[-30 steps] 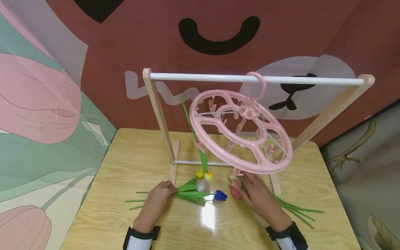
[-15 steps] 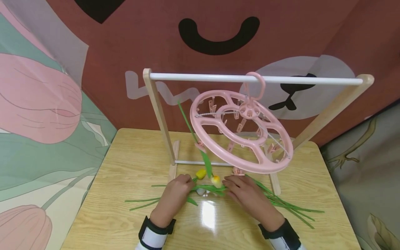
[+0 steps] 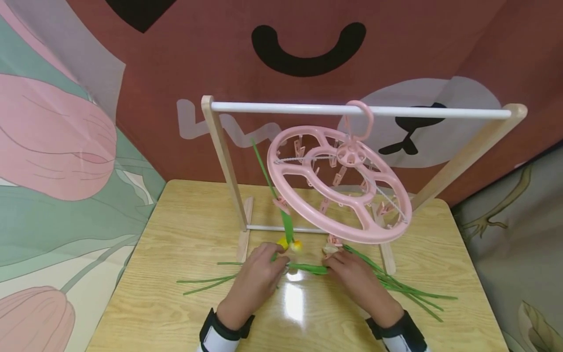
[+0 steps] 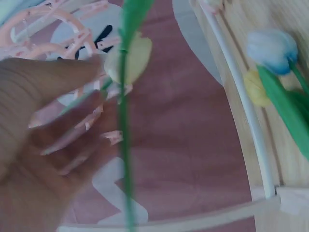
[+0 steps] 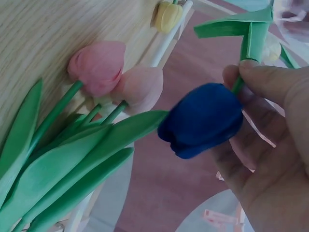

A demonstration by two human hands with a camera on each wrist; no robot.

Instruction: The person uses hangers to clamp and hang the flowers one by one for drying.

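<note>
My right hand (image 3: pixel 358 281) pinches the stem of a blue tulip (image 5: pixel 203 121) just behind its bloom, between thumb and finger. The green leaf (image 3: pixel 310 268) and stem of that tulip stretch left toward my left hand (image 3: pixel 255 281). In the left wrist view the thumb and fingers of that hand are spread apart, beside the green stem (image 4: pixel 124 159). Just beyond it a tulip with a yellow bloom (image 3: pixel 296 245) hangs upside down from a clip (image 3: pixel 281 205) on the pink round hanger (image 3: pixel 316 229).
Several green stems (image 3: pixel 415 293) lie at the right, with pink tulips (image 5: pixel 96 67) at their heads. More stems (image 3: pixel 206 281), a white-blue tulip (image 4: pixel 273 50) and a yellow tulip (image 4: pixel 256 89) lie at the left. The hanger hooks over a white rod (image 3: pixel 281 108) on a wooden frame (image 3: pixel 224 161).
The blue tulip has moved from beside the left bundle to my right hand. My left hand has shifted right, away from the left stems. The hanging tulip swung right and back.
</note>
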